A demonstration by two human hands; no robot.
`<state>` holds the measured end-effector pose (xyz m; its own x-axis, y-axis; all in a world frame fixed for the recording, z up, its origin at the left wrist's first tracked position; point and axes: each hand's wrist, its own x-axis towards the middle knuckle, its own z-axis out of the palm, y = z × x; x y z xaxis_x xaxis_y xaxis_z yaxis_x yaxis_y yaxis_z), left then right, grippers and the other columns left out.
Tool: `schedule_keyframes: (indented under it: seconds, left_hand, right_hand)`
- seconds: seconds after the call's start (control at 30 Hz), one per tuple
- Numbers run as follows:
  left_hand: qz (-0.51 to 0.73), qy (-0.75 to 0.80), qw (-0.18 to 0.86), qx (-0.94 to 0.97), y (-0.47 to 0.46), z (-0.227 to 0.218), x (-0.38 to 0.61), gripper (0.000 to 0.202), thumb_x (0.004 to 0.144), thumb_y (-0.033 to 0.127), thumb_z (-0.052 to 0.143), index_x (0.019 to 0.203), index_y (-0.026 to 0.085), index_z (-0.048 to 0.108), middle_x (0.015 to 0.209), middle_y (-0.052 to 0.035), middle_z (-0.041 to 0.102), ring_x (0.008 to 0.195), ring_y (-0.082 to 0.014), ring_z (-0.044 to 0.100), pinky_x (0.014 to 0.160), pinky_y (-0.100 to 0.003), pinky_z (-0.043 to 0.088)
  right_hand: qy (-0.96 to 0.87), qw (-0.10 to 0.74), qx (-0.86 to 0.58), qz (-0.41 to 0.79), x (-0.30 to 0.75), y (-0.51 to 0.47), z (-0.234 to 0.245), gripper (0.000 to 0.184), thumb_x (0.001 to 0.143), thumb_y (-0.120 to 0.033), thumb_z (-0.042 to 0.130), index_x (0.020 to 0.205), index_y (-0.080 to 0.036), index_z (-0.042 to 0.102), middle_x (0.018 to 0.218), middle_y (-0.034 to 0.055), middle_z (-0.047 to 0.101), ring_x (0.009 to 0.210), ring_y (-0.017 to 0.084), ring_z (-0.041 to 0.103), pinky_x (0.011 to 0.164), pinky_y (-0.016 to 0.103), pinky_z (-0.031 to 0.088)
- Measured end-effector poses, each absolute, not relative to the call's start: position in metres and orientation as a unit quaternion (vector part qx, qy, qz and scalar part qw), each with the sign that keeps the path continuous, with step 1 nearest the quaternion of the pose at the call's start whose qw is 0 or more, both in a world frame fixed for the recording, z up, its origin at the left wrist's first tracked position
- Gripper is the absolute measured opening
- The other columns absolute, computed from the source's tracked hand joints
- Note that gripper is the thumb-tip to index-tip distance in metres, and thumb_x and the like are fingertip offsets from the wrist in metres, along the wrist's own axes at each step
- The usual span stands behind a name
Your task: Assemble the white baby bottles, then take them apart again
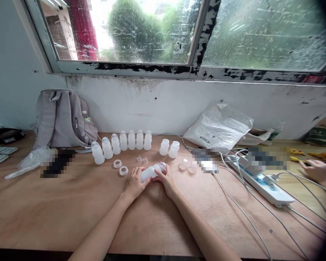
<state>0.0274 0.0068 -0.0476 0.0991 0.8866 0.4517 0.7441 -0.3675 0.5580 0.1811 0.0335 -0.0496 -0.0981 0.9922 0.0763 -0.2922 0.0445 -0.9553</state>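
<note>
A small translucent white bottle lies on its side between my two hands at the middle of the wooden table. My left hand wraps its body. My right hand closes round its clear cap end. Behind them, several like bottles stand in a curved row, and two more bottles stand to the right. Two white rings, small clear nipples and clear caps lie loose near my hands.
A grey backpack leans on the wall at the left. A white plastic bag lies at the right, with a white power strip and cables in front. Another person's hand rests at the far right.
</note>
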Motion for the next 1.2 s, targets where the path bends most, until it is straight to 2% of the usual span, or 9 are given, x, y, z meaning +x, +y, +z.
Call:
schedule_keyframes:
  seconds: [0.13,0.27,0.37,0.6,0.8,0.93,1.03,1.2]
  left_hand:
    - [0.369,0.583,0.074,0.720,0.010,-0.052,0.025,0.038,0.078,0.041,0.048,0.108,0.019,0.045,0.102,-0.0063,0.053,0.095,-0.0214,0.049,0.084,-0.036,0.040]
    - [0.372,0.576,0.062,0.725,0.013,-0.058,0.022,0.045,0.078,0.039,0.047,0.118,0.020,0.039,0.112,-0.0077,0.049,0.104,-0.0217,0.046,0.089,-0.037,0.037]
    - [0.380,0.574,0.052,0.723,0.015,-0.062,0.022,0.055,0.076,0.038,0.050,0.124,0.017,0.032,0.119,-0.0109,0.044,0.111,-0.0235,0.040,0.095,-0.039,0.033]
    - [0.363,0.578,0.051,0.729,0.017,-0.064,0.020,0.067,0.068,0.028,0.056,0.128,0.015,0.027,0.125,-0.0123,0.039,0.119,-0.0268,0.032,0.098,-0.043,0.029]
    - [0.351,0.590,0.040,0.726,0.016,-0.062,0.021,0.058,0.073,0.023,0.050,0.126,0.015,0.029,0.125,-0.0115,0.041,0.120,-0.0239,0.031,0.098,-0.041,0.030]
    - [0.337,0.604,0.025,0.722,0.015,-0.057,0.019,0.053,0.073,0.021,0.049,0.123,0.016,0.034,0.122,-0.0113,0.044,0.119,-0.0247,0.032,0.098,-0.042,0.029]
    - [0.325,0.624,0.003,0.710,0.015,-0.056,0.018,0.051,0.072,0.020,0.050,0.121,0.016,0.038,0.120,-0.0121,0.047,0.118,-0.0278,0.034,0.098,-0.048,0.024]
    - [0.315,0.660,-0.011,0.682,0.015,-0.059,0.020,0.049,0.072,0.019,0.049,0.120,0.018,0.040,0.117,-0.0138,0.049,0.116,-0.0306,0.036,0.097,-0.057,0.015]
  right_hand:
    - [-0.462,0.559,-0.373,0.579,0.184,0.034,-0.046,0.038,0.072,-0.040,0.057,0.105,-0.025,0.045,0.087,0.0005,0.053,0.067,0.014,0.056,0.054,0.027,0.050]
    - [-0.492,0.570,-0.409,0.516,0.190,0.035,-0.043,0.039,0.071,-0.043,0.056,0.104,-0.023,0.051,0.088,0.0029,0.054,0.069,0.015,0.055,0.048,0.024,0.047]
    - [-0.564,0.556,-0.415,0.448,0.195,0.036,-0.035,0.038,0.073,-0.042,0.054,0.105,-0.022,0.052,0.087,0.0036,0.056,0.072,0.015,0.054,0.054,0.025,0.048]
    - [-0.782,0.408,-0.420,0.214,0.202,0.058,0.029,0.030,0.078,-0.039,0.050,0.100,-0.020,0.056,0.083,0.0048,0.060,0.070,0.016,0.055,0.063,0.028,0.045]
    - [-0.822,0.331,-0.464,0.014,0.195,0.111,0.077,0.027,0.077,-0.032,0.052,0.101,-0.018,0.055,0.087,0.0065,0.061,0.078,0.019,0.055,0.070,0.030,0.040]
    - [-0.788,0.246,-0.563,-0.038,0.189,0.146,0.078,0.032,0.079,-0.034,0.048,0.107,-0.020,0.052,0.094,0.0079,0.061,0.091,0.023,0.050,0.077,0.034,0.034]
    - [-0.778,0.180,-0.599,-0.054,0.187,0.163,0.071,0.034,0.081,-0.033,0.044,0.112,-0.020,0.047,0.103,0.0092,0.059,0.100,0.025,0.045,0.081,0.037,0.028]
    - [-0.775,0.137,-0.615,-0.046,0.188,0.181,0.055,0.032,0.081,-0.032,0.045,0.110,-0.020,0.048,0.097,0.0099,0.061,0.101,0.026,0.044,0.081,0.039,0.025]
